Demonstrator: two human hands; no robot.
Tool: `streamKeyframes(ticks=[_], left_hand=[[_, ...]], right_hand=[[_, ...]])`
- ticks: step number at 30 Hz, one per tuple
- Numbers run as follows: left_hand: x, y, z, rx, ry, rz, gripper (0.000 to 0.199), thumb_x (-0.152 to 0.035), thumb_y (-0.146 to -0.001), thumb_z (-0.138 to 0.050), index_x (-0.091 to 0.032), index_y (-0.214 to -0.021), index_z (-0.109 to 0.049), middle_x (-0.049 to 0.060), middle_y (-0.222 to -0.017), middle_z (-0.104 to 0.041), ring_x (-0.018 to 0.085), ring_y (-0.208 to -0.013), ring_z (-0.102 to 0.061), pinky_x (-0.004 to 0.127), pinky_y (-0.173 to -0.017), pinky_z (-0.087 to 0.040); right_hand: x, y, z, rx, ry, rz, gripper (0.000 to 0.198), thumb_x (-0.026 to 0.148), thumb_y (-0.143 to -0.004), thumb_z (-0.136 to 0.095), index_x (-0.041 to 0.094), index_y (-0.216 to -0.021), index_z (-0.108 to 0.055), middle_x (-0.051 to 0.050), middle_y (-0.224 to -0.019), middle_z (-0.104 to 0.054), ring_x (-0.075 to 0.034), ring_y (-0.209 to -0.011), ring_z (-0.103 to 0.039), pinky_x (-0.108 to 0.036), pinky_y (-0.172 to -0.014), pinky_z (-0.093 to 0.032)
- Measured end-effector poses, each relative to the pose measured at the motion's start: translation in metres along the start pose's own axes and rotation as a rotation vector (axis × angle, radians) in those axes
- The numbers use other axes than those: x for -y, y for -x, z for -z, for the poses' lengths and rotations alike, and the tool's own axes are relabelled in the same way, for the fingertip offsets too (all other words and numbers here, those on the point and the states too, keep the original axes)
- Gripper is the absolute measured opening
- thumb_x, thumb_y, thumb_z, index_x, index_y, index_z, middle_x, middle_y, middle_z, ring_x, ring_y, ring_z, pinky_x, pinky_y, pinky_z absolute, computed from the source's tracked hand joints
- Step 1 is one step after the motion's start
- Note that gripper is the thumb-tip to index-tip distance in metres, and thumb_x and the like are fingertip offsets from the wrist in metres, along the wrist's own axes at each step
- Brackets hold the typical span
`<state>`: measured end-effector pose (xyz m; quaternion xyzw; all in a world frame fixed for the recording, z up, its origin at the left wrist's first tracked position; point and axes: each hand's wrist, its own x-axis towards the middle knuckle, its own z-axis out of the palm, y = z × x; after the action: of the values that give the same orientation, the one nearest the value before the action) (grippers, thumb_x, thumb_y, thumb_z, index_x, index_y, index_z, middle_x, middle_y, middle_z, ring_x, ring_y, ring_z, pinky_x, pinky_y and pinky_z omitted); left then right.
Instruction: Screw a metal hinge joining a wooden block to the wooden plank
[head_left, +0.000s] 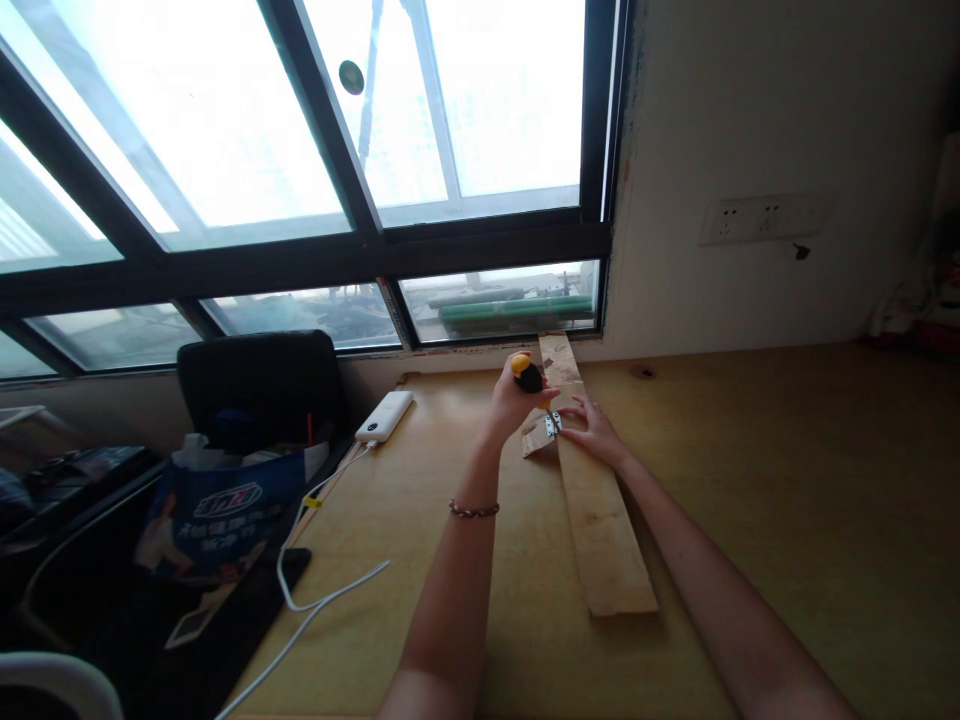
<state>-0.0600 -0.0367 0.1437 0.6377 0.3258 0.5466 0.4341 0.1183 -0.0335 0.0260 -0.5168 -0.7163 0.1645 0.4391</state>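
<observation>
My left hand (514, 400) is wrapped round a screwdriver (528, 373) with a yellow and black handle. The tool points down at a small metal hinge (553, 424), where its tip is too small to make out. The hinge lies across a long wooden plank (600, 530) and a short wooden piece (538, 440) at the plank's left side. My right hand (596, 432) rests on the plank just right of the hinge, with thumb and fingers apart and their tips close to the metal.
The plank lies lengthwise on a wooden table (750, 520), its far end near the window. At the left edge sits a white power bank (385, 417) with a white cable (330, 598). Beyond that edge are a black chair (259, 385) and a blue bag (225, 510).
</observation>
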Motion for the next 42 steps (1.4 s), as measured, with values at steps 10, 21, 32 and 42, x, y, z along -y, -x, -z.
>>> streamKeyframes(ticks=[10,21,32,42], left_hand=[[-0.015,0.006,0.002,0.070,0.127,0.121,0.068,-0.014,-0.049,-0.075,-0.018,-0.107,-0.040,0.000,-0.073,-0.058,0.022,-0.077,-0.064,0.031,-0.063,-0.051],[-0.019,0.007,0.004,0.084,0.188,0.109,0.068,-0.014,-0.052,-0.071,-0.020,-0.111,-0.037,0.006,-0.095,-0.059,0.021,-0.080,-0.064,0.034,-0.068,-0.050],[-0.015,0.003,0.008,-0.048,0.050,0.093,0.072,-0.019,-0.046,-0.078,-0.019,-0.106,-0.038,-0.002,-0.074,-0.057,0.017,-0.069,-0.063,0.033,-0.067,-0.050],[-0.015,0.003,0.011,0.038,0.190,0.056,0.046,-0.023,-0.058,-0.071,-0.018,-0.093,-0.041,0.004,-0.087,-0.059,0.019,-0.082,-0.063,0.036,-0.075,-0.049]], right_hand=[[-0.001,0.000,0.000,0.000,0.005,0.002,0.048,0.037,-0.068,-0.066,0.024,-0.112,-0.051,-0.006,-0.118,-0.055,-0.024,-0.116,-0.042,-0.042,-0.098,-0.030],[0.000,0.000,0.000,0.008,0.006,-0.001,0.049,0.039,-0.068,-0.065,0.025,-0.113,-0.049,-0.006,-0.116,-0.057,-0.025,-0.116,-0.042,-0.043,-0.098,-0.029],[0.002,0.001,0.001,0.006,0.008,0.001,0.050,0.037,-0.068,-0.065,0.024,-0.113,-0.048,-0.006,-0.115,-0.057,-0.024,-0.115,-0.044,-0.043,-0.097,-0.031],[0.000,0.001,0.001,-0.001,0.020,0.013,0.046,0.037,-0.069,-0.065,0.025,-0.111,-0.053,-0.006,-0.121,-0.052,-0.025,-0.116,-0.042,-0.042,-0.098,-0.031]])
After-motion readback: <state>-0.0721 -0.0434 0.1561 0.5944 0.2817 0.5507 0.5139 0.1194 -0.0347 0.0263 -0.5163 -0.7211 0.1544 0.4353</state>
